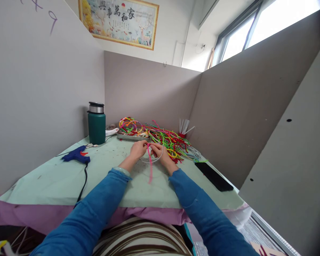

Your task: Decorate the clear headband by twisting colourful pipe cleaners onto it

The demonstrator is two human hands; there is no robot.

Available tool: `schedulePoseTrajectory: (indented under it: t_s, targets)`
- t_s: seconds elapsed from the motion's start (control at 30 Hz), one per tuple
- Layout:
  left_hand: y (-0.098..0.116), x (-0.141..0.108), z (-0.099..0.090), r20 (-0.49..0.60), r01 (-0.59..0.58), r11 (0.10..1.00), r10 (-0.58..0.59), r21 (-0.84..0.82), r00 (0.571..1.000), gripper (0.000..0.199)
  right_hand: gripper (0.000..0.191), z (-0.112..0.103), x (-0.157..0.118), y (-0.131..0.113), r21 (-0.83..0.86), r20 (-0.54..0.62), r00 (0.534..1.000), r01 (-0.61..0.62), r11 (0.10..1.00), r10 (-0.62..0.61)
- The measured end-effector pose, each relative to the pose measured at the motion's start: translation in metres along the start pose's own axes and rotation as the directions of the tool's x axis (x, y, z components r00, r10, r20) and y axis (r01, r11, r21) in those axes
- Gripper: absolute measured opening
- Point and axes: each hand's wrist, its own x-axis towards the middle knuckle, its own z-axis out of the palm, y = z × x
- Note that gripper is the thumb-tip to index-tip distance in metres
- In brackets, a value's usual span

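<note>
Grey partitions (152,89) enclose a worktop (101,190) spread with pale green cloth, where a pink pipe cleaner (150,166) hangs between two bare hands at the centre, just before a tangle of coloured pipe cleaners (173,144). Fingers of the left hand (138,149) close in a pinch near its upper end; the right hand (160,153), close beside, curls its fingers at a thin, pale curved band (155,160), though their exact grip is too small to tell. Fuzzy and light, the pink length looks soft outside and likely bends easily, holding its shape on a wire core; fingertips near the band seem the best hold. The band appears light and springy, best steadied along its curve.
</note>
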Motion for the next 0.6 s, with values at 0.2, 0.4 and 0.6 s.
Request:
schedulePoseTrajectory:
  t_s: [0.2,0.4,0.6]
  targets:
    - [-0.004,0.0049,-0.0012,0.055,0.1,0.98,-0.091,-0.171,0.994,0.026,0.036,-0.0026,-0.001,0.0012,-0.1,0.001,1.0,-0.007,0.995,0.007]
    - [-0.0033,0.0041,0.0005,0.105,0.16,0.93,-0.133,-0.331,0.986,0.028,0.037,-0.0028,0.0018,0.0062,-0.043,-0.09,0.993,-0.086,0.995,0.082]
    - [-0.0013,0.0004,0.0004,0.293,0.265,0.826,-0.128,-0.498,0.948,0.036,0.034,-0.0025,0.001,0.0012,0.159,-0.075,0.995,-0.052,0.986,0.065]
